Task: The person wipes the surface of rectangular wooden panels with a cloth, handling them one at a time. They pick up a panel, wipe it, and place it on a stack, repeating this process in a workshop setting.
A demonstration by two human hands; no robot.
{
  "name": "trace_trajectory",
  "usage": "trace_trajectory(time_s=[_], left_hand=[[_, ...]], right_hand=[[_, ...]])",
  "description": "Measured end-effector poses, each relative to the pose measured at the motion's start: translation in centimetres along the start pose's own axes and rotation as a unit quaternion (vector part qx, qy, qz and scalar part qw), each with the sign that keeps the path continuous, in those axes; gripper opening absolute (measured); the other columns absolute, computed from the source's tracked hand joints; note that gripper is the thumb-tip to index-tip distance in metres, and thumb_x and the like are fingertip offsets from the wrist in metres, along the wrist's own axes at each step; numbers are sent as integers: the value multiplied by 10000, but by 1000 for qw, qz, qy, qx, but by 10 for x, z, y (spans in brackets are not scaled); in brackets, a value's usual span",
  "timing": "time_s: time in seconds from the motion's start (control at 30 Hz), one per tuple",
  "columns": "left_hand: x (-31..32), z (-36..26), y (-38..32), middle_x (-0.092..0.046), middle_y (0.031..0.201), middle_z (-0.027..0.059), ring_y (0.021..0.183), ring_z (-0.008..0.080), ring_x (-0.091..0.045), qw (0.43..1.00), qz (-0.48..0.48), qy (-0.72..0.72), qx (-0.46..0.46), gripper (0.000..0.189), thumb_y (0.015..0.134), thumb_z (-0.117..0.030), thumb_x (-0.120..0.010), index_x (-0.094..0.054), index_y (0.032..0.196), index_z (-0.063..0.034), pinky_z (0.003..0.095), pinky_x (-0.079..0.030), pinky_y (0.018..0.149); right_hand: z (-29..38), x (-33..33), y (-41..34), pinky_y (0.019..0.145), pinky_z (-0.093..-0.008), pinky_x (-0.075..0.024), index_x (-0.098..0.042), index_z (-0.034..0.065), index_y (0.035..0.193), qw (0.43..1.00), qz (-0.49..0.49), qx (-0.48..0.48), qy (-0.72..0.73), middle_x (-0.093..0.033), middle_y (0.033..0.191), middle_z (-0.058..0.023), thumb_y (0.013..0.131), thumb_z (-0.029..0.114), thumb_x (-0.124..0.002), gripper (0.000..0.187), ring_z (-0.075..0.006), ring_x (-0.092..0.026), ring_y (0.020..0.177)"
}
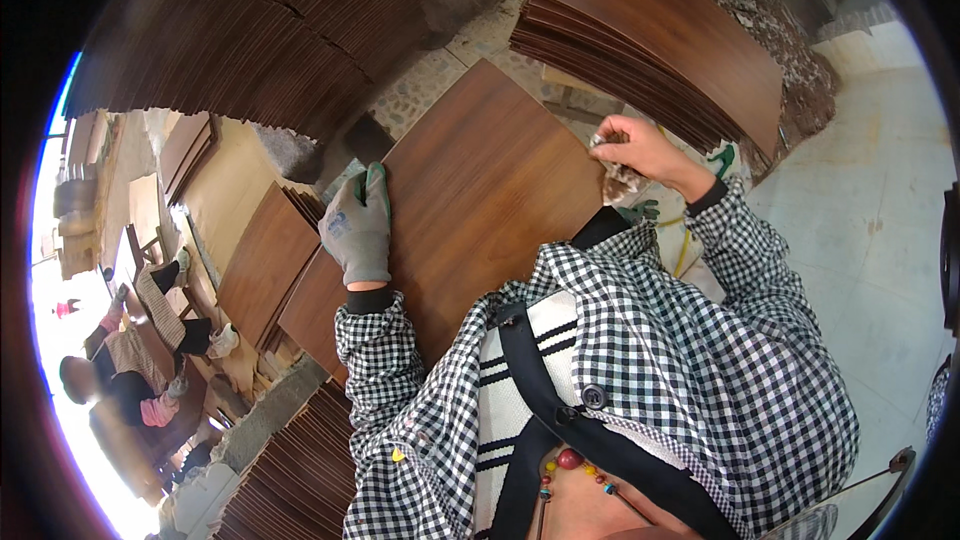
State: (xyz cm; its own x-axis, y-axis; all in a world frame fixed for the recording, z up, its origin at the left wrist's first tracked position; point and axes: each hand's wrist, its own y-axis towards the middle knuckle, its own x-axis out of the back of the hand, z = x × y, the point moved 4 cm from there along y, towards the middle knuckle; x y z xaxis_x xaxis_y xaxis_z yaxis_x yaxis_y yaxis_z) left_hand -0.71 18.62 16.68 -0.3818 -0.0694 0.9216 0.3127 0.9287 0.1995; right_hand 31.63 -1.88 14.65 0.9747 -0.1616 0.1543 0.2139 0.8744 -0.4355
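Note:
A brown wood-grain panel (pixel 495 195) lies flat before me. My left hand (pixel 358 229), in a grey work glove with green fingertips, grips the panel's left edge. At its right corner my right hand (pixel 641 150) is bare and pinches a crumpled, whitish-brown wad of material (pixel 621 178), which hangs from the fingers. Whether the wad touches the panel, I cannot tell. A green-tipped glove (pixel 639 211) shows just below the wad, beside my checked sleeve.
A stack of brown panels (pixel 652 37) stands at upper right, beside a heap of shavings or scraps (pixel 806 82). Long rows of panels (pixel 247 30) fill the upper left. More panels (pixel 270 262) lie left of me. A person (pixel 124 382) works at far left.

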Motion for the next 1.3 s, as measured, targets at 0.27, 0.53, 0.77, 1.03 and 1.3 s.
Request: trace_trajectory(time_s=[0.27,0.53,0.77,1.03,1.3], left_hand=[[9,2,-2,-695,805,133,760,314,-666,1000,-2,-11,12,449,910,-493,-540,-715,855,-83,404,-507,704],[14,-1,-5,-704,809,115,757,297,-671,1000,-16,-2,-5,432,912,-477,-554,-719,872,-80,388,-502,714],[14,-3,-6,-703,797,120,750,294,-672,1000,-8,-10,-5,423,904,-469,-572,-727,869,-77,386,-503,712],[14,-3,-8,-702,798,120,747,289,-673,999,-35,-5,-11,449,903,-485,-563,-718,835,-70,383,-511,689],[6,3,-4,-689,786,138,727,324,-663,1000,-8,23,2,472,906,-492,-549,-701,822,-54,402,-513,657]], right_hand=[[71,-21,118,696,-254,-442,-606,21,956,995,3,84,-48,-609,867,-12,889,188,-675,194,-84,-532,781],[85,-23,131,715,-263,-456,-616,2,960,994,3,63,-84,-626,882,-43,867,195,-695,228,-104,-563,807],[76,-21,118,730,-266,-461,-619,2,991,994,-10,58,-92,-620,898,-39,881,194,-687,232,-105,-563,817],[74,-17,110,691,-269,-437,-615,14,922,995,23,41,-91,-610,859,-30,868,200,-691,208,-86,-529,772],[-6,17,-54,688,-247,-440,-582,26,919,977,130,-53,-162,-581,841,-1,834,185,-695,213,-82,-512,770]])
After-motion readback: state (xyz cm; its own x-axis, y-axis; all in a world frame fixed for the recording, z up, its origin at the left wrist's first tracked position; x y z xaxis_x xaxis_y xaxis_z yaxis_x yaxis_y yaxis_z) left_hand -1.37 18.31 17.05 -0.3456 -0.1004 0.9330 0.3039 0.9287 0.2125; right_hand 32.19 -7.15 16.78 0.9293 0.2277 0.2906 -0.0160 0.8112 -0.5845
